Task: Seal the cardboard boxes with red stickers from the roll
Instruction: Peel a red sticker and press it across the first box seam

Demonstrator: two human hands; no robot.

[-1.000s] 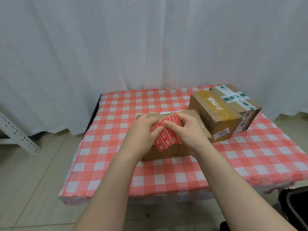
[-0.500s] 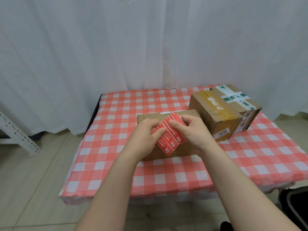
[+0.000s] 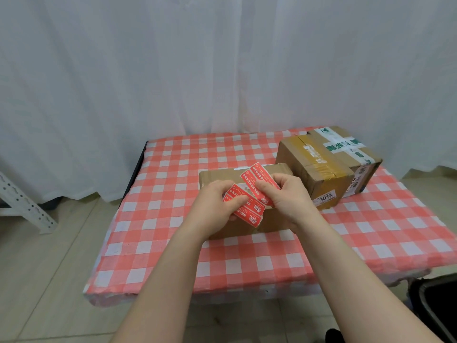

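A strip of red stickers (image 3: 249, 194), printed in white, is pinched low by the left hand (image 3: 215, 206) and higher up by the right hand (image 3: 289, 196). It is tilted, with its top end shown beyond the right thumb. A flat cardboard box (image 3: 215, 175) lies directly beneath both hands. Beyond the right hand, a brown-taped box (image 3: 319, 169) is set against a green-taped box (image 3: 346, 144).

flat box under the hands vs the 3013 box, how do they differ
The flat box is low; the 3013 box stands taller. The flat box is partly hidden by the left hand and right hand holding red stickers; the 3013 box is unobstructed. The 3013 box carries brown tape; the flat box's top looks mostly bare. Both are brown cardboard.
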